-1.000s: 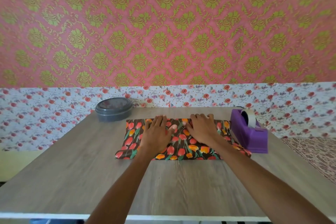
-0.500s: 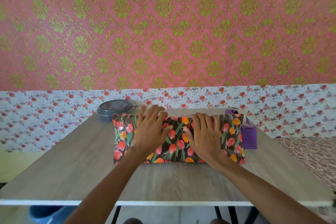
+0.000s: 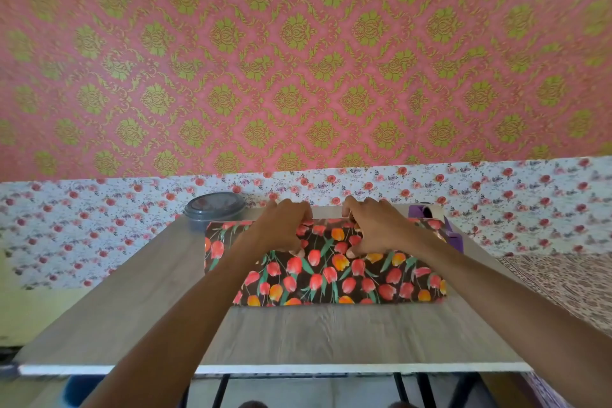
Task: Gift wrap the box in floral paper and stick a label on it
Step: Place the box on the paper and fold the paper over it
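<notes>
A box wrapped in dark paper with red and orange tulips [image 3: 331, 275] lies on the wooden table [image 3: 298, 334]. My left hand [image 3: 281, 228] grips its far top edge, fingers curled over the back and thumb on the near face. My right hand [image 3: 374, 225] holds the same far edge just to the right, fingers hooked over it and thumb pressed on the paper. The box itself is hidden under the paper. No label is in sight.
A grey round lidded container [image 3: 213, 210] stands at the table's back left. A purple tape dispenser [image 3: 440, 225] sits at the back right, partly hidden behind the box. A floral wall [image 3: 99, 209] rises right behind the table.
The wrapped box has come nearer and stands taller. Both hands slid from lying flat on the paper to gripping its far edge. The camera tilted and the near table edge came into view.
</notes>
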Demonstrator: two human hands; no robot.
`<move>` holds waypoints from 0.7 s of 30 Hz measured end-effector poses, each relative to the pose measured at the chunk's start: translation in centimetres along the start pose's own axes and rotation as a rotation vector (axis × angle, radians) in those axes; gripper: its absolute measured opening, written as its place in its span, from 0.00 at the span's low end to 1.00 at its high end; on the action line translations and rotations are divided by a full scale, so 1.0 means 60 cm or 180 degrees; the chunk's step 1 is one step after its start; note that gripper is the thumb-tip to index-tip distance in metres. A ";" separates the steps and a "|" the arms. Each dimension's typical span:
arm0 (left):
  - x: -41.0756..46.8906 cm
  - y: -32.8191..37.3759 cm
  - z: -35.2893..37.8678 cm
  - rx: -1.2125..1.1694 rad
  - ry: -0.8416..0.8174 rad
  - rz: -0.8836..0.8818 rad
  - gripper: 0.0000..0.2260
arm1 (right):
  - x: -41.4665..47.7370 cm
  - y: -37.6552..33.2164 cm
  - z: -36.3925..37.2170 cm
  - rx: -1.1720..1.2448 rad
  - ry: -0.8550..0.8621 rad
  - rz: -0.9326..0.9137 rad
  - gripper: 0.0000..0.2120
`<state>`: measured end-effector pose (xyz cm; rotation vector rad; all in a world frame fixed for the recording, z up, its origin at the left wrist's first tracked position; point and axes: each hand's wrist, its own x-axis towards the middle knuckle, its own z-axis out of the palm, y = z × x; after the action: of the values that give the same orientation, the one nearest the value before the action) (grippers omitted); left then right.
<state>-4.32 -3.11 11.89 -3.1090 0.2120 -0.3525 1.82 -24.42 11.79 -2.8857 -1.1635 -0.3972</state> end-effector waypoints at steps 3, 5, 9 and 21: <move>0.004 0.008 -0.005 0.0466 0.0380 0.0033 0.26 | 0.007 0.001 0.002 -0.0070 0.0290 0.0044 0.37; 0.001 0.011 0.000 0.0642 0.0825 0.0016 0.25 | 0.007 -0.002 0.013 -0.0297 0.0706 0.0030 0.33; -0.012 0.021 0.055 0.0727 0.0935 -0.0107 0.26 | -0.005 -0.017 0.055 -0.0506 0.0941 0.0063 0.31; -0.036 -0.017 0.167 0.0827 0.0005 0.0068 0.43 | -0.034 0.006 0.148 0.0103 0.0391 -0.0541 0.30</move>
<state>-4.01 -1.88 1.64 -2.8488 0.1829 -0.3511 2.70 -25.17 2.75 -2.7006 -1.3843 -0.5444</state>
